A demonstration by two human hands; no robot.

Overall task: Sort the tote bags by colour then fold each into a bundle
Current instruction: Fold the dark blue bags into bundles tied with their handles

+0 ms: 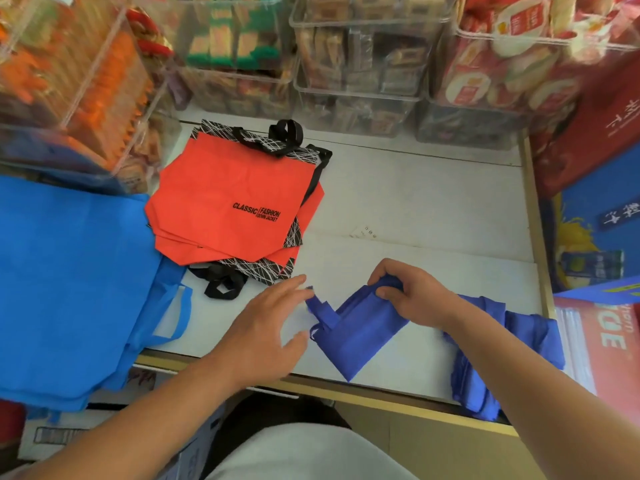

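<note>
A dark blue tote bag (356,330), partly folded, lies on the white counter (433,209) near its front edge. My right hand (412,292) pinches the bag's top fold between thumb and fingers. My left hand (270,327) hovers just left of the bag with fingers spread, its fingertips near the bag's handle. More dark blue bags (516,344) lie under my right forearm. A stack of orange-red tote bags (228,199) with black patterned trim lies flat at the left rear. Light blue tote bags (69,289) hang over the counter's left end.
Clear plastic bins (356,64) full of packaged snacks line the back of the counter. Red and blue gift boxes (599,174) stand along the right side. The counter has a gold front edge (381,393). A small paper label (363,232) lies mid-counter.
</note>
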